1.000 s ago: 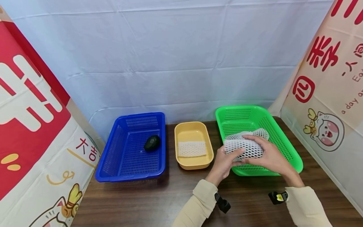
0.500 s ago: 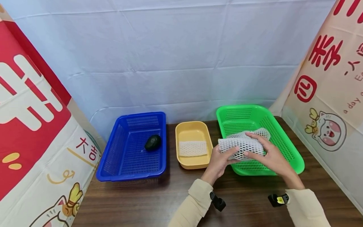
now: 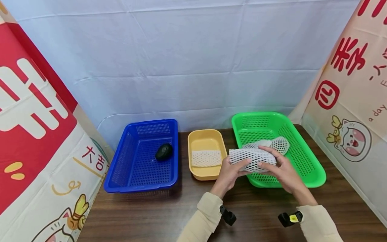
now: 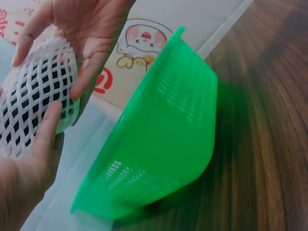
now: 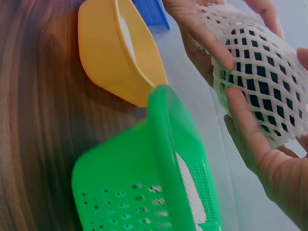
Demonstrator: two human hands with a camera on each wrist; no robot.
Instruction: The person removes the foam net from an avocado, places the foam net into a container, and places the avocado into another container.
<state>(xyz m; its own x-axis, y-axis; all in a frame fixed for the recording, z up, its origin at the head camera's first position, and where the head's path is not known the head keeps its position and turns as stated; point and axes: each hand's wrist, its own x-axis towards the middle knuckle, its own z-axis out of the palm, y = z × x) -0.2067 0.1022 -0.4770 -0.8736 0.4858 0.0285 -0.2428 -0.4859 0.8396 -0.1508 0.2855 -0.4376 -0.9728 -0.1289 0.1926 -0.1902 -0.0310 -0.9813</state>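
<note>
A white foam net sleeve [image 3: 252, 159] with a dark fruit inside is held between both hands, over the near-left part of the green basket [image 3: 305, 164]. My left hand [image 3: 226, 174] grips its left end, thumb lying along the front of the mesh. On the right end my right hand [image 3: 282, 173] holds it with thumb in front and fingers over the top. Dark skin shows through the stretched mesh [image 5: 267, 82] in the right wrist view. Behind, inside the green basket, lie other net-covered pieces, one of them a rounded bundle [image 3: 280, 145].
A yellow tray [image 3: 206, 139] stands in the middle with a flattened white foam net [image 3: 206, 158] in it. To the left is a blue basket [image 3: 133, 161] holding one avocado [image 3: 164, 152]. Printed cloths hang at both sides of the wooden table [image 3: 139, 215].
Both hands have moved a little to the left with the netted fruit, uncovering more of the rounded bundle in the green basket. The avocado, yellow tray and baskets stay put.
</note>
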